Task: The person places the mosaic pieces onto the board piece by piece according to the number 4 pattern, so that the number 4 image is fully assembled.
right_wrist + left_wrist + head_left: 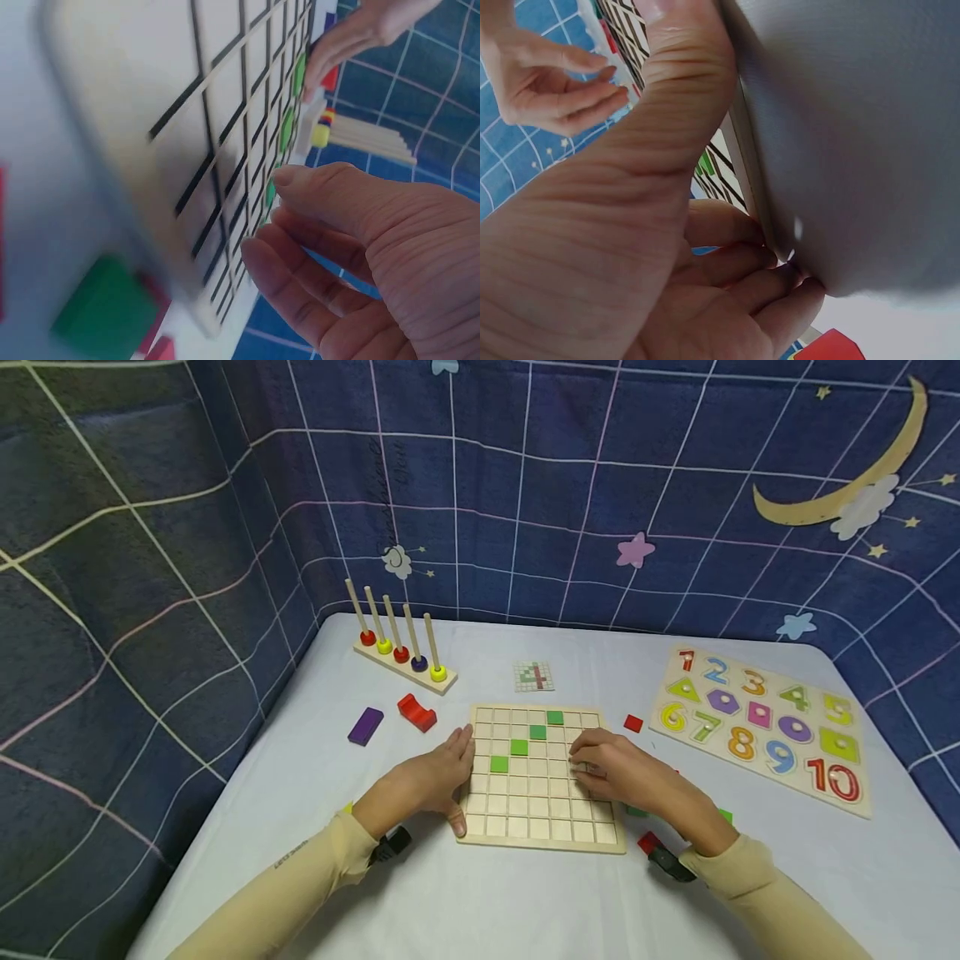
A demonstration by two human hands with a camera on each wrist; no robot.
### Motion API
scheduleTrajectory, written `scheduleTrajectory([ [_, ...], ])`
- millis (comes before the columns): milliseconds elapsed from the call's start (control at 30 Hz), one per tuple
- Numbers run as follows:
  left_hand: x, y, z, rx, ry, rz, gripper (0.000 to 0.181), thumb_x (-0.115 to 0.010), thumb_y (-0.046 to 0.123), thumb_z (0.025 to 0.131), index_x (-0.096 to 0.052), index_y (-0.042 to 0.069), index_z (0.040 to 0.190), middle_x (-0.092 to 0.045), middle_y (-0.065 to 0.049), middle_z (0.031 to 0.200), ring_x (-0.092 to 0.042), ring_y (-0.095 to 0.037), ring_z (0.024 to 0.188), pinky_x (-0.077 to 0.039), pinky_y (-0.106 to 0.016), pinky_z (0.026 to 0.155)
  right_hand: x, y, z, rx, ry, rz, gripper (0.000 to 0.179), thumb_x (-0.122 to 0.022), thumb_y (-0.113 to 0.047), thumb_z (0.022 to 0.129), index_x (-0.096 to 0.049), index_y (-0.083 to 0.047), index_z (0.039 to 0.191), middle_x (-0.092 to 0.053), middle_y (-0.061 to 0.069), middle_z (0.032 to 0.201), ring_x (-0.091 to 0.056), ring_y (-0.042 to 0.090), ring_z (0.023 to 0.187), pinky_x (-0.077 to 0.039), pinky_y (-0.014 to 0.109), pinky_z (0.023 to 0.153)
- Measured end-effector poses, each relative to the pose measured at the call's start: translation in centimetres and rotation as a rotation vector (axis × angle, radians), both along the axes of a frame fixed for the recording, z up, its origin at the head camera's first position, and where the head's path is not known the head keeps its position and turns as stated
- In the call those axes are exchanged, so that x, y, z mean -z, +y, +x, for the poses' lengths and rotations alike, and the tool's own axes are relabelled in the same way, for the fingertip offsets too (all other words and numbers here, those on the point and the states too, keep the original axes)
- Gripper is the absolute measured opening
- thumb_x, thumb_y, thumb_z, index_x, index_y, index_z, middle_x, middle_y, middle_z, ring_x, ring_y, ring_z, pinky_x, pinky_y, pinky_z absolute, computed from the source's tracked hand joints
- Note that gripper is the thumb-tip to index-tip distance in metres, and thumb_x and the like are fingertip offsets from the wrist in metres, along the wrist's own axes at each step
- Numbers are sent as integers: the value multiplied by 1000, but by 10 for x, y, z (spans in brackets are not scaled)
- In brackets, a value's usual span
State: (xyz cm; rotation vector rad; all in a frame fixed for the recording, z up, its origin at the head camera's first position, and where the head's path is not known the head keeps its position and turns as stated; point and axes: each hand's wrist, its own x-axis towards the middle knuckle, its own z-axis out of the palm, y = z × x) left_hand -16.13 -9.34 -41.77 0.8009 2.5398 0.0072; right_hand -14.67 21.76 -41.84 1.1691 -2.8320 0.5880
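Note:
A wooden grid board (517, 826) lies on the white table with several green square tiles (519, 747) set in a diagonal on it. My left hand (431, 774) rests against the board's left edge, fingers extended along it and thumb by the near corner. Over the board's right side hovers my right hand (622, 766), fingers loosely bent. In the right wrist view its thumb and fingertips (285, 177) stand apart, with no tile visible between them. A small pattern card (533, 677) lies beyond the board.
Red tile (633, 723) and green tile (636, 811) lie right of the board, near a number puzzle (759, 731). At the left are a peg stand (405, 667), a red curved block (417, 713) and a purple block (366, 727). Gridded cloth (480, 485) hangs behind.

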Motion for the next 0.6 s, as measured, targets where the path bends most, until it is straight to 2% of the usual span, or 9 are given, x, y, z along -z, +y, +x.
scheduleTrajectory([
  [200, 3, 0, -2, 14, 10, -11, 138, -95, 52, 66, -23, -14, 164, -12, -32, 177, -16, -40, 168, -27, -43, 135, -4, 24, 10, 74, -46, 4, 18, -83, -3, 91, -81, 1, 109, -73, 14, 117, -74, 26, 101, -66, 33, 82],
  [333, 1, -1, -2, 18, 7, -9, 138, -94, 52, 67, -22, -14, 164, -11, -32, 177, -16, -41, 168, -27, -44, 135, -10, 40, 18, 110, -63, 5, 21, -84, -3, 90, -82, 0, 110, -75, 13, 117, -74, 26, 101, -67, 36, 83],
  [600, 1, -2, -3, 33, 2, -3, 137, -92, 52, 68, -21, -16, 164, -10, -34, 176, -16, -43, 167, -27, -45, 135, -13, 71, 33, 171, -74, 27, 20, -86, -6, 88, -83, -9, 108, -75, 4, 113, -71, 24, 102, -66, 40, 88],
])
